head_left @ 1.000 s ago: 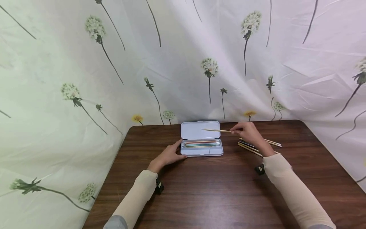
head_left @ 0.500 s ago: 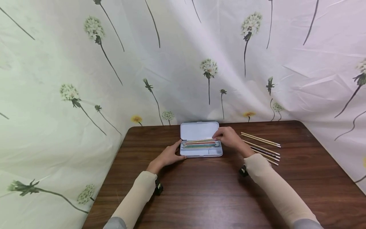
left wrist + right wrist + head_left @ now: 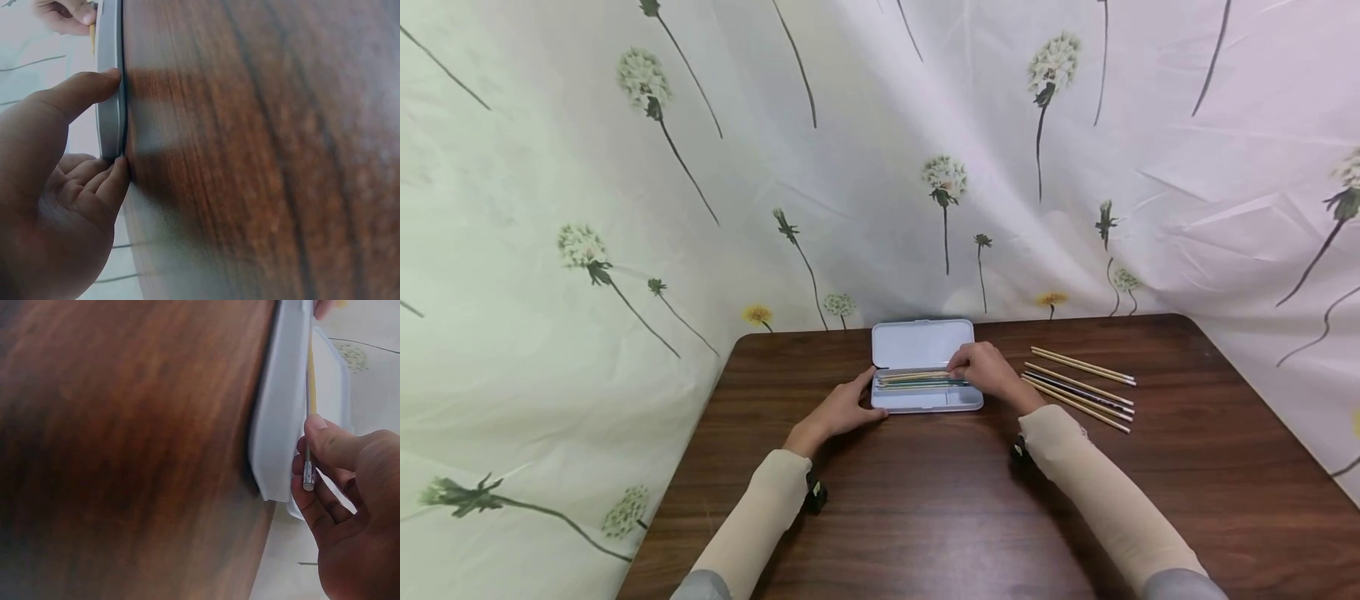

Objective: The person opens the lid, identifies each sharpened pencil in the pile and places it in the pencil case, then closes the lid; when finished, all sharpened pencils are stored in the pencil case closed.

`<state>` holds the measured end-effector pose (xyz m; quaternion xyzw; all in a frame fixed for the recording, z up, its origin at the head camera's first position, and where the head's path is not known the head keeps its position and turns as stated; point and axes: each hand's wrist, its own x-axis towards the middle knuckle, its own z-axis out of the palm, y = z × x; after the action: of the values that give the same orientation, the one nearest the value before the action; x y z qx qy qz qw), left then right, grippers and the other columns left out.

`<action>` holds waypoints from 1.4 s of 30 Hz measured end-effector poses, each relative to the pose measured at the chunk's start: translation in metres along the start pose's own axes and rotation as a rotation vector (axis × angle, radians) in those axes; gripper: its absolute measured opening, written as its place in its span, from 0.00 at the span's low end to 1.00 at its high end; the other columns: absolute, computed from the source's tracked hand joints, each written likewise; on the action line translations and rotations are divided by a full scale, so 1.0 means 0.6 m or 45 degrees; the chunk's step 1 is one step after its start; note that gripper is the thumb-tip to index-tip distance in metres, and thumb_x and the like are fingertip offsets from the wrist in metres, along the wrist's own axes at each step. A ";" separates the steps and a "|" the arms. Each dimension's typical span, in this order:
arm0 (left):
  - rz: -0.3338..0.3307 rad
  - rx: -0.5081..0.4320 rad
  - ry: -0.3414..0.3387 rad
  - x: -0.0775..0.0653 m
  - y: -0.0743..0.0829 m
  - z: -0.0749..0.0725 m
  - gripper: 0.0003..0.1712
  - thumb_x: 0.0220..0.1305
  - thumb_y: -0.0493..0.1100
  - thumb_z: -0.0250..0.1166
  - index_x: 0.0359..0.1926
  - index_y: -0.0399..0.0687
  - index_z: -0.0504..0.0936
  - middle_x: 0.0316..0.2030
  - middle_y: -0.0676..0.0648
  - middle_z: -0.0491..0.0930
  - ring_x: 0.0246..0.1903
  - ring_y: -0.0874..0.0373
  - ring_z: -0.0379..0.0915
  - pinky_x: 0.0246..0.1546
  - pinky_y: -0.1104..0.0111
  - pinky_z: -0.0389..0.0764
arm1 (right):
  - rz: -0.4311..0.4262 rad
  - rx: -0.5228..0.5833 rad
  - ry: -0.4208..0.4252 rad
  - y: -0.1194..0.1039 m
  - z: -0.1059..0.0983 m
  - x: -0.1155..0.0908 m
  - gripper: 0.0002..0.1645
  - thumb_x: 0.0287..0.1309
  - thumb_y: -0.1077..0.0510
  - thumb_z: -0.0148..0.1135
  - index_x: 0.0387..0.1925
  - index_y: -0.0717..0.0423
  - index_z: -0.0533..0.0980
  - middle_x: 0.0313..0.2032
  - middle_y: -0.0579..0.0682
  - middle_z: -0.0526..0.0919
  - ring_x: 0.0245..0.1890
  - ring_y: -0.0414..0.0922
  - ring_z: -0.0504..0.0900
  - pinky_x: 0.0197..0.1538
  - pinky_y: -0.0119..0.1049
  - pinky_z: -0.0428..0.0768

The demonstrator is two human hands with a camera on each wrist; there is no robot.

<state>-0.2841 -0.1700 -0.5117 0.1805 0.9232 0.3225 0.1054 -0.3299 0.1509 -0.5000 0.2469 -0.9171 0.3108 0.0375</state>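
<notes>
A pale pencil case [image 3: 910, 401] stands at the back of the table, its lid [image 3: 921, 343] raised behind it. Several pencils [image 3: 906, 386] lie side by side in its rear compartment. My left hand [image 3: 842, 408] holds the case's left end, thumb on the front wall and fingers round the end, as the left wrist view shows. Over the right part of the compartment, my right hand [image 3: 988, 369] pinches a yellow pencil [image 3: 312, 390] near its eraser end. The right wrist view shows that pencil lying along the case. My right fingers hide the eraser ends of the stored pencils.
Several loose pencils [image 3: 1078, 398], mostly yellow with one dark, fan out on the brown wooden table [image 3: 917, 500] right of the case. A pale curtain [image 3: 880, 192] with printed dandelions hangs along the table's back edge.
My right hand has brought the yellow pencil leftward and down from beside the lid into the case, uncovering the loose pencils. My left hand has stayed on the case.
</notes>
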 end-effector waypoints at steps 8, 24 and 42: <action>-0.048 0.011 0.017 -0.003 0.013 0.002 0.55 0.71 0.54 0.73 0.87 0.49 0.51 0.81 0.40 0.63 0.76 0.44 0.69 0.74 0.50 0.74 | -0.031 -0.104 -0.033 -0.001 0.007 -0.002 0.05 0.63 0.64 0.74 0.35 0.52 0.91 0.37 0.47 0.90 0.41 0.45 0.87 0.50 0.48 0.85; -0.055 0.013 0.014 -0.009 0.021 -0.002 0.54 0.71 0.52 0.73 0.86 0.46 0.52 0.80 0.38 0.64 0.75 0.43 0.70 0.73 0.50 0.74 | -0.046 -0.183 -0.077 -0.009 0.001 0.003 0.04 0.67 0.62 0.73 0.39 0.52 0.91 0.38 0.47 0.89 0.39 0.43 0.85 0.47 0.45 0.84; -0.066 0.027 0.001 -0.005 0.016 -0.003 0.55 0.70 0.54 0.73 0.86 0.45 0.52 0.81 0.38 0.62 0.74 0.43 0.71 0.72 0.49 0.75 | 0.007 -0.229 -0.163 -0.033 -0.060 0.085 0.31 0.75 0.57 0.65 0.72 0.66 0.73 0.69 0.65 0.78 0.71 0.62 0.75 0.73 0.58 0.74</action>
<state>-0.2795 -0.1652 -0.5039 0.1577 0.9310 0.3098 0.1115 -0.3682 0.1369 -0.4490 0.2593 -0.9425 0.2109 0.0000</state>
